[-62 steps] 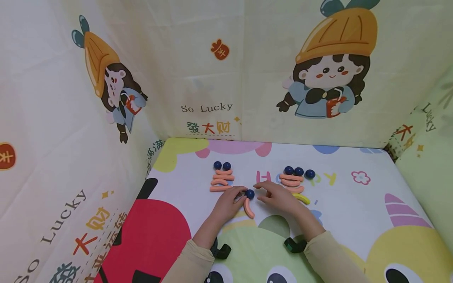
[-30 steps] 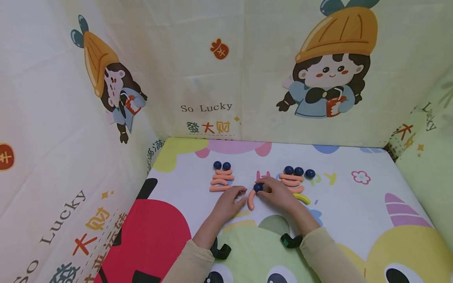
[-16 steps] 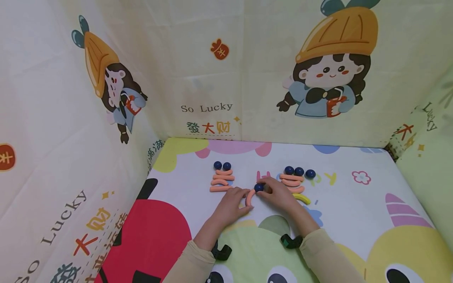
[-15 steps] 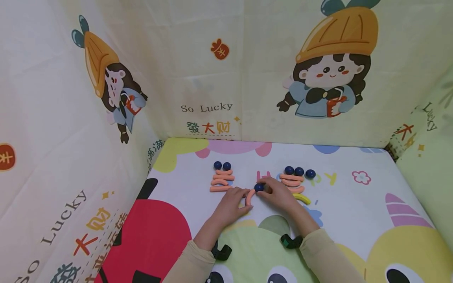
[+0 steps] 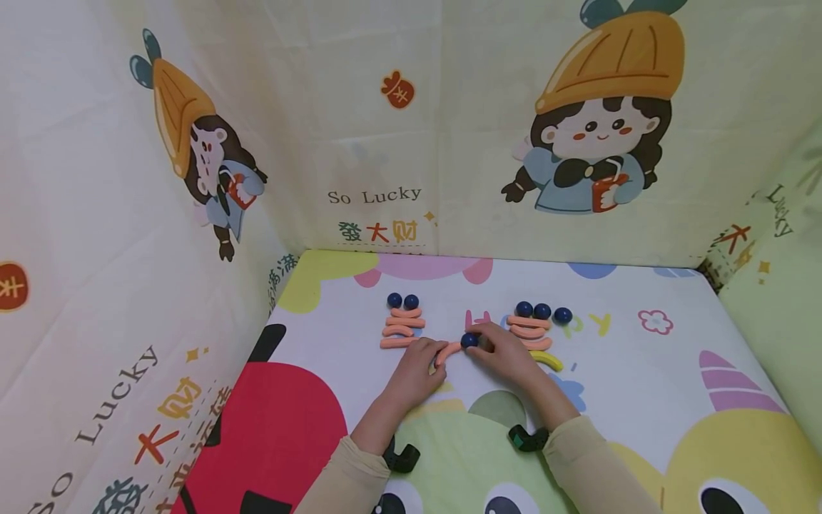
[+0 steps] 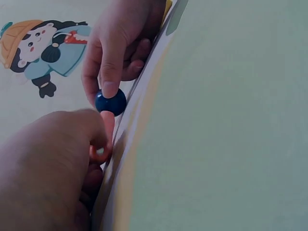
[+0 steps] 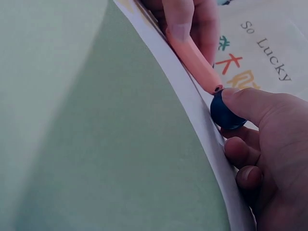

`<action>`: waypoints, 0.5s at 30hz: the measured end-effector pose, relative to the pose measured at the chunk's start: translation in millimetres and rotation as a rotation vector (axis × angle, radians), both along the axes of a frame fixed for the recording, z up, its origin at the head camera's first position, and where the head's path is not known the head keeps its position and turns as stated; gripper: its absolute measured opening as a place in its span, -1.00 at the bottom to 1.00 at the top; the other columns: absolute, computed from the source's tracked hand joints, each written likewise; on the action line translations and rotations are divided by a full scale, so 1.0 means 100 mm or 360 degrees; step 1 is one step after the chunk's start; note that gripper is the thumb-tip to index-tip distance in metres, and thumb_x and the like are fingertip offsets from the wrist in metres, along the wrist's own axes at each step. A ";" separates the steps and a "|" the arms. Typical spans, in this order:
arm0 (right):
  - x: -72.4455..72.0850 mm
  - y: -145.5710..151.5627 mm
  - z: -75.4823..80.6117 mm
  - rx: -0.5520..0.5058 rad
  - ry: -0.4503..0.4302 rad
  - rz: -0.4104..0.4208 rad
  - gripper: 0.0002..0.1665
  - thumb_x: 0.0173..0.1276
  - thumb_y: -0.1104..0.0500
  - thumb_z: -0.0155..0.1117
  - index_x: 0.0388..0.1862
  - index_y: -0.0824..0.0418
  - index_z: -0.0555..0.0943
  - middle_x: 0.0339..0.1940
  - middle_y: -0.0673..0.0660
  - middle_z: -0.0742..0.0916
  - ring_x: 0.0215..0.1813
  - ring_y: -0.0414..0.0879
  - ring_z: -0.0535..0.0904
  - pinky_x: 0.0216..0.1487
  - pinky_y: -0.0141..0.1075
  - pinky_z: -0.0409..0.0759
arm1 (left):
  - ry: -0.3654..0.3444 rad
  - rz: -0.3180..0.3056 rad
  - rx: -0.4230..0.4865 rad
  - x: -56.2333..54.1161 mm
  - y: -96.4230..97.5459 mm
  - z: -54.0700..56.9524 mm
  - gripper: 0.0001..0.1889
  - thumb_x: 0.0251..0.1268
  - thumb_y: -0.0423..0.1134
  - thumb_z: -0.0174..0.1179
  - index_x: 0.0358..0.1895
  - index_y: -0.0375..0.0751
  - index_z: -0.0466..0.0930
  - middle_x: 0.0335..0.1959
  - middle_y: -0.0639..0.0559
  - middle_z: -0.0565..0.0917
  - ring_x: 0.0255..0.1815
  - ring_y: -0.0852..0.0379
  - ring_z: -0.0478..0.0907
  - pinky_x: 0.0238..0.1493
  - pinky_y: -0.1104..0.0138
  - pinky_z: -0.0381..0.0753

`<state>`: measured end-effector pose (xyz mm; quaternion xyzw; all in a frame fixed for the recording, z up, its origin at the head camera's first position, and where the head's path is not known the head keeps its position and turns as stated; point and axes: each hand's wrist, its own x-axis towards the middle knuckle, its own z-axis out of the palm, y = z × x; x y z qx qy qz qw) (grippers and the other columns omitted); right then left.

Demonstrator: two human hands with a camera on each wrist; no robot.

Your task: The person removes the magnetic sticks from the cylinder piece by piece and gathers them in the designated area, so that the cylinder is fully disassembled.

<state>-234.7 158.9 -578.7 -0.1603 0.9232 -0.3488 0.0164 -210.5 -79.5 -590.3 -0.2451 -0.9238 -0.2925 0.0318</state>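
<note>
My right hand point(image 5: 507, 350) pinches a dark blue ball point(image 5: 469, 341) between thumb and fingers, near the middle of the table. A curved pink rod point(image 5: 448, 353) meets this ball with one end, as the right wrist view also shows. My left hand point(image 5: 416, 373) grips the rod's other end between thumb and fingers. In the left wrist view the left hand's back point(image 6: 43, 168) hides part of the rod. Ball and rod look like a magnetic building set.
Two more blue balls and several pink rods point(image 5: 405, 323) lie stacked in rows at the left. On the right are three blue balls point(image 5: 542, 311), several pink rods point(image 5: 529, 333) and a yellow rod point(image 5: 546, 360). A printed cloth wall point(image 5: 475, 143) rises behind the table.
The right hand took hold of the blue ball and moved it slightly away, the rod following. The left hand left the ball, then gripped the rod's near end and swung it left.
</note>
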 end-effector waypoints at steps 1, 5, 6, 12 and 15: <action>0.00 0.00 0.00 0.0003 -0.0004 -0.0002 -0.53 0.36 -0.14 0.31 0.23 -0.14 0.56 -0.37 -0.14 0.56 -0.38 -0.18 0.44 -0.30 -0.28 0.41 | -0.0011 0.0018 0.0022 0.00 0.00 0.01 -0.61 0.37 -0.22 0.13 0.25 -0.05 0.55 0.03 0.06 0.61 0.11 0.11 0.53 0.17 0.21 0.54; 0.00 0.01 0.00 0.0010 -0.0007 -0.0016 -0.53 0.37 -0.14 0.30 0.23 -0.15 0.56 -0.34 -0.14 0.57 -0.35 -0.18 0.44 -0.28 -0.27 0.40 | -0.0020 0.0062 0.0066 0.01 0.01 0.06 -0.68 0.43 -0.25 0.11 0.18 -0.07 0.61 0.00 0.04 0.64 0.07 0.09 0.56 0.12 0.22 0.58; 0.00 0.01 0.00 0.0010 -0.0004 -0.0016 -0.53 0.37 -0.14 0.30 0.24 -0.15 0.56 -0.33 -0.14 0.57 -0.35 -0.18 0.44 -0.27 -0.26 0.41 | -0.0016 0.0069 0.0068 0.01 0.01 0.07 -0.70 0.44 -0.24 0.12 0.17 -0.06 0.62 -0.01 0.05 0.65 0.07 0.09 0.57 0.10 0.22 0.58; 0.01 0.00 -0.01 -0.0014 -0.0002 -0.0011 -0.53 0.37 -0.15 0.30 0.23 -0.17 0.56 -0.34 -0.14 0.57 -0.35 -0.18 0.44 -0.27 -0.25 0.41 | 0.0020 0.0074 0.0116 0.03 -0.03 0.11 -0.75 0.45 -0.19 0.16 0.11 -0.02 0.66 -0.03 0.09 0.67 0.03 0.13 0.59 0.05 0.25 0.59; 0.01 0.01 -0.01 -0.0034 -0.0008 -0.0012 -0.54 0.36 -0.15 0.31 0.22 -0.17 0.56 -0.35 -0.14 0.57 -0.36 -0.16 0.45 -0.27 -0.25 0.41 | 0.0008 0.0044 0.0117 0.04 -0.08 0.14 -0.75 0.46 -0.17 0.16 0.11 -0.01 0.66 0.00 0.10 0.67 0.04 0.14 0.60 0.06 0.25 0.59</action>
